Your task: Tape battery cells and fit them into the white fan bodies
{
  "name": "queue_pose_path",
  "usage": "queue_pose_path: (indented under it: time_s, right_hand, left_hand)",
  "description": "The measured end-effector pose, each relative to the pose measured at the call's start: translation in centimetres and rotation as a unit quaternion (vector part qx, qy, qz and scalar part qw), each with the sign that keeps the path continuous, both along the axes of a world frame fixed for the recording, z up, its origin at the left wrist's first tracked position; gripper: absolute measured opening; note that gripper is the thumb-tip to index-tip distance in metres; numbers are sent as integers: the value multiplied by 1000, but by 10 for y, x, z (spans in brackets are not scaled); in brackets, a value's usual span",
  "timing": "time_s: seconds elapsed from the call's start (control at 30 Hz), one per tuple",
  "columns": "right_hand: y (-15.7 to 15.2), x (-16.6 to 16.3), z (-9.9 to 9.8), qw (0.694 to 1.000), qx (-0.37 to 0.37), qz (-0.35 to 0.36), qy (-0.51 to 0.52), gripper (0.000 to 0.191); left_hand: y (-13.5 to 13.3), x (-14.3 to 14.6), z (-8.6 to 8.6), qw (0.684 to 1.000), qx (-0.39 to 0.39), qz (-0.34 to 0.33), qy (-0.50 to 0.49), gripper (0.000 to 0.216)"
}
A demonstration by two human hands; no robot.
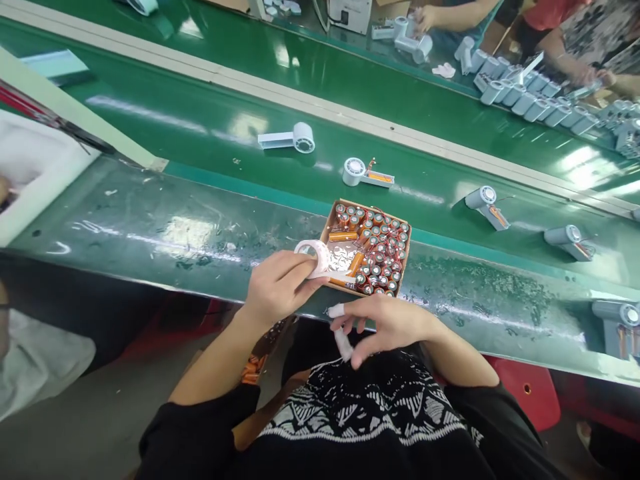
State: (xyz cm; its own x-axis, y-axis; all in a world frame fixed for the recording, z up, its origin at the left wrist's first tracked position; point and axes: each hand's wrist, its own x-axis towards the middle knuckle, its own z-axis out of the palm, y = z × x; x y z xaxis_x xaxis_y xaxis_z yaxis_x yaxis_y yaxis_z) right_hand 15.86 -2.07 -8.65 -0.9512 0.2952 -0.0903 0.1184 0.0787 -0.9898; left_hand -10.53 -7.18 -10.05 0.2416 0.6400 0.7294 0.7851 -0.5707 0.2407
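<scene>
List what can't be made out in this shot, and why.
Head view: near part of the tape roll, covered by the left hand.
Head view: exact count of orange cells, small, crowded and overlapping.
Head view: palm of the right hand, mostly hidden by the hand itself.
Head view: rest of the white bin, cut off by the left edge.

A green conveyor belt [210, 157] runs from ten o'clock to three. On it lie a pale blue fan housing [303, 138] near twelve and another housing [564, 238] at three. Further housings [525, 103] stand in rows at two, a white tub [65, 159] past nine, a red stool [530, 393] at four.
</scene>
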Motion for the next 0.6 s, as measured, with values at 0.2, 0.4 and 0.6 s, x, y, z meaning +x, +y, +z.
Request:
queue_pose_path:
  time_s: [0.2, 0.4, 0.6]
  right_hand:
    - [-2, -13, -5, 975, -185, -104, 64, 79]
    - [-1, -11, -3, 981, -119, -88, 124, 88]
    - [-6, -7, 5, 975, 99, -187, 75, 29]
  left_hand:
    - [-3, 5, -2, 1000, 28, -3, -14, 17]
    - [-5, 4, -4, 999, 36, -1, -15, 17]
    - [-4, 2, -6, 999, 41, -2, -25, 16]
